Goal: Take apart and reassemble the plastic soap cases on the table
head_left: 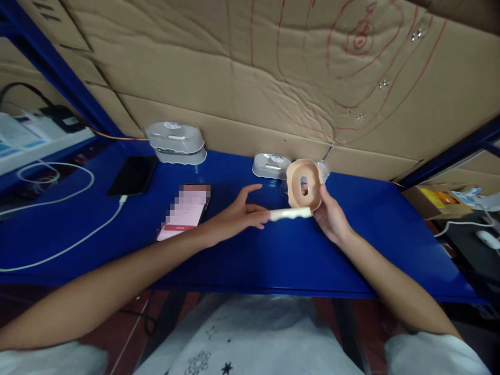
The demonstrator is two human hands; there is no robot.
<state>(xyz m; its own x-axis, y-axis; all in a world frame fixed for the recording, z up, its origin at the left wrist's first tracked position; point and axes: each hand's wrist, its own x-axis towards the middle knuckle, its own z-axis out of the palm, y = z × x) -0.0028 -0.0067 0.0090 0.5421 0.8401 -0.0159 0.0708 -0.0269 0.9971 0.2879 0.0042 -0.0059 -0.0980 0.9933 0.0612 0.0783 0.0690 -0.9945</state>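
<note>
My right hand (332,216) grips a peach-coloured oval tray-like piece (296,199) by its right side, with the fingers partly hidden behind it. The piece is tilted up, so its raised rim and the slot in its middle face me. Just below it is a cream-coloured strip (291,213) with a wavy edge. The fingertips of my left hand (248,211) close on the strip's left end, while one finger is stretched out above. The strip's other end lies close to my right fingers; whether they touch it I cannot tell.
On the blue table (242,260), clear lidded cases (175,143) and a smaller case (271,165) stand against the cardboard wall (219,94). A lit phone (187,208), a dark phone (133,176) and a white cable (66,255) lie left. A cardboard box (429,203) is at right.
</note>
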